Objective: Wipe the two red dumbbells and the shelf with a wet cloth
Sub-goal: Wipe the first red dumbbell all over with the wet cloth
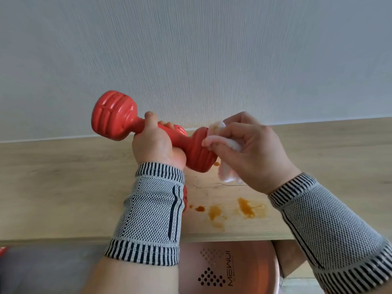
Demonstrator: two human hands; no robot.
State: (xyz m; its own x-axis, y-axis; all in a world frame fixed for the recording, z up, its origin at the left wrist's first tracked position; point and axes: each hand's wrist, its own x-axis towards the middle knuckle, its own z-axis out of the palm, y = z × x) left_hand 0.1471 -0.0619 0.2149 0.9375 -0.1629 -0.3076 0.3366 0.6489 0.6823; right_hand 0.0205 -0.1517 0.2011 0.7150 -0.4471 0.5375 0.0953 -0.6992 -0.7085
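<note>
We find the left hand (158,143) wrapped around the handle of a red dumbbell (148,132), lifting it clear of the shelf (63,187) and tilting it so the right-hand head faces the other hand. We judge this grip is meant to steady the weight and present that head for cleaning. The right hand (252,153) pinches a bunched white cloth (222,145) and presses it against that head; the cloth shows an orange tinge at its upper edge. Both wrists wear grey knitted bands with striped cuffs.

A second red object (185,198) shows just beside the left wrist band; we take it for the other dumbbell, though most of it is hidden and we cannot confirm this.

The shelf is pale wood-grain board set against a light, finely ribbed wall (191,49). Orange-brown stains (246,207) lie smeared on it near the front edge, below the hands, so we judge the shelf wiping not yet done. Below the shelf edge a pinkish round item (229,266) bears printed lettering and a dot pattern
</note>
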